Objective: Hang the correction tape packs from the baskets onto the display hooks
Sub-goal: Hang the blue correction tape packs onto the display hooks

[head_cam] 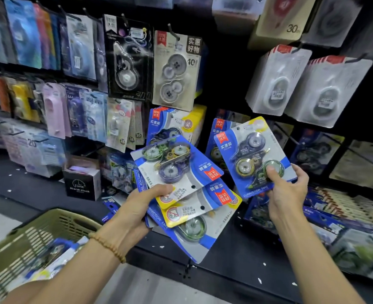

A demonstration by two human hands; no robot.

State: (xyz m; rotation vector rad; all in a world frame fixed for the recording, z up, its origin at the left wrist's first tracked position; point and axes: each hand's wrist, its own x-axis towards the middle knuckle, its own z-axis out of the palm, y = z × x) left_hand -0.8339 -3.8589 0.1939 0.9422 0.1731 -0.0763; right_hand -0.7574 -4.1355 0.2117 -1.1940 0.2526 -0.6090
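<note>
Both hands are holding blue correction tape packs in front of a black display wall: the left hand (137,207), a bead bracelet (107,246) on its wrist, is gripping a fanned stack of packs (187,194) turned upside down, thumb pressing on the top card, while the right hand (287,189) is pinching a single upright pack (255,156) by its lower edge, thumb lying on the blister. Just behind the single pack, matching blue packs are hanging on a display hook (223,132), and another hanging bunch (172,123) is showing above the stack. An olive basket (49,229) at the lower left corner is holding more packs. A black alarm clock box (81,185) is sitting on the shelf ledge.
</note>
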